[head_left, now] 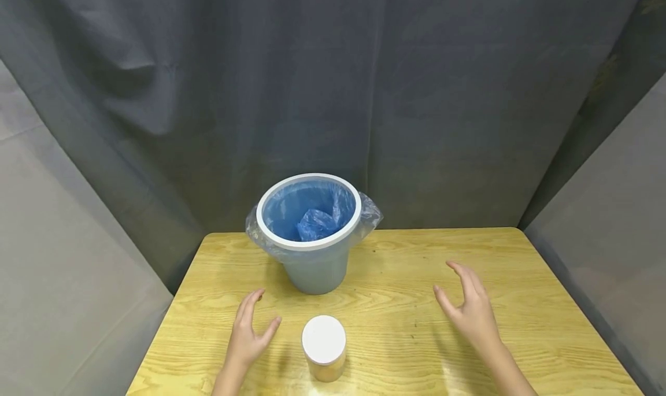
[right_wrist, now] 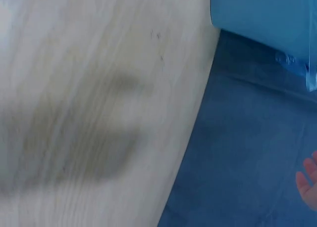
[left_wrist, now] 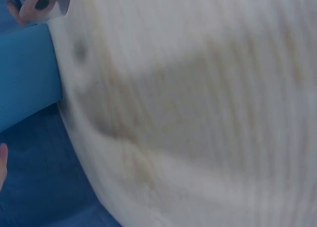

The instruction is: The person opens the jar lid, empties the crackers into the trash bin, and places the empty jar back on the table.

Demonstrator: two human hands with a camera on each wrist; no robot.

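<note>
A round jar [head_left: 325, 350] with a white lid stands upright near the front of the table. Left of it, my left hand [head_left: 245, 337] hovers with thumb and fingers spread, touching nothing. My right hand [head_left: 472, 312] is farther off on the right, its fingers apart and likewise holding nothing. Behind the jar stands a blue-grey bin [head_left: 316, 271] with a white rim, lined by a clear blue plastic bag [head_left: 317, 225] whose edges hang out at both sides. Only fingertips [left_wrist: 2, 162] show at the left wrist view's edge; fingers [right_wrist: 308, 173] appear low in the right wrist view.
The wooden table [head_left: 395, 280] has light grain. A dark grey curtain [head_left: 442, 107] hangs along its back edge, with paler panels [head_left: 67, 257] at both sides. Part of the bin [left_wrist: 27, 73] shows in the left wrist view.
</note>
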